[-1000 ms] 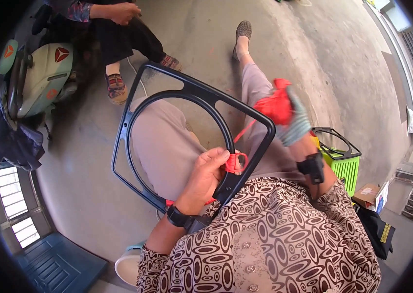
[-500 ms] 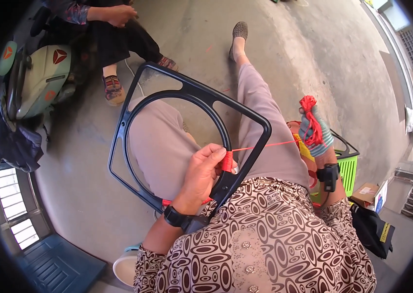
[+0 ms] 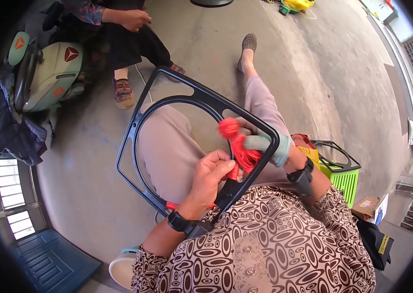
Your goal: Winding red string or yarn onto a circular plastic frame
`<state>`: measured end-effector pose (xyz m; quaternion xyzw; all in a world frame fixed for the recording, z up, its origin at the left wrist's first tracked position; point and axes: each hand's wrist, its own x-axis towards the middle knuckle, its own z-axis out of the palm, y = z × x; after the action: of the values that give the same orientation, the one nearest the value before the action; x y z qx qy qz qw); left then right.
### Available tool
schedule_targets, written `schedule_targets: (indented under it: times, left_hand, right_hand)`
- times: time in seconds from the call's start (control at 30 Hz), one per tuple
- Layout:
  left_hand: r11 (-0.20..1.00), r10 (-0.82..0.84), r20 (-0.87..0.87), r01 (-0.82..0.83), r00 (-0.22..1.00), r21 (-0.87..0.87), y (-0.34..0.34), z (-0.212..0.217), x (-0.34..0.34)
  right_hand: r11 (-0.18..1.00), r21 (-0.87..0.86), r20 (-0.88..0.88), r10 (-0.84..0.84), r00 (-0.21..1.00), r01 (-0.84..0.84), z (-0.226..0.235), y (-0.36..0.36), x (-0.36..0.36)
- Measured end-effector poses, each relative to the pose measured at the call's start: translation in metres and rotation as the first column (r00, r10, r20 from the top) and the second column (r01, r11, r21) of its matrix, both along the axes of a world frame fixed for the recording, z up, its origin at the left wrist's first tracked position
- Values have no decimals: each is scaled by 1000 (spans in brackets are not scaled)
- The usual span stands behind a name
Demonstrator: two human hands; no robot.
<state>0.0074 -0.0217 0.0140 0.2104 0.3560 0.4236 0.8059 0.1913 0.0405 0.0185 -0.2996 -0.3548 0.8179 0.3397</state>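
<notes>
One frame (image 3: pixel 210 101): black, four-sided, with a ring (image 3: pixel 179 99) inside; it slants across our lap (image 3: pixel 167 141).
Red cord (image 3: pixel 234 172): wound in snug turns round the ring's right side, the rest a blurred bundle (image 3: pixel 247 155).
Left hand (image 3: pixel 209 178): bare, coming up from below, its thumb and forefinger pinching the ring at the cord.
Right hand (image 3: pixel 266 146): gloved, reaching from the right beneath the outer bar (image 3: pixel 250 116), fingers curled round the bundle, tips too blurred for us to read.
</notes>
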Motion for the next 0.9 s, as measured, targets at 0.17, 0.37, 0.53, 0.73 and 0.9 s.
schedule_targets:
  times: [0.17,0.37,0.53,0.73,0.9]
  left_hand:
    - [998,39,-130,-45,991,-41,4,2,4]
    - [977,42,-6,-43,999,-207,2,-8,1]
    - [962,-69,124,99,990,-254,5,-14,-10]
    - [976,-120,171,147,978,-159,5,-9,-5]
    - [975,-65,213,107,975,-195,4,-4,0]
  right_hand:
    - [968,12,283,237,929,-251,-25,6,-8]
    - [870,-461,-179,-287,941,178,-19,-1,-36]
    - [687,-501,-97,-649,754,527,-19,24,-3]
    - [885,-325,-596,-465,654,333,-13,-19,104]
    - [878,-366,-126,-376,918,310,-7,-61,90]
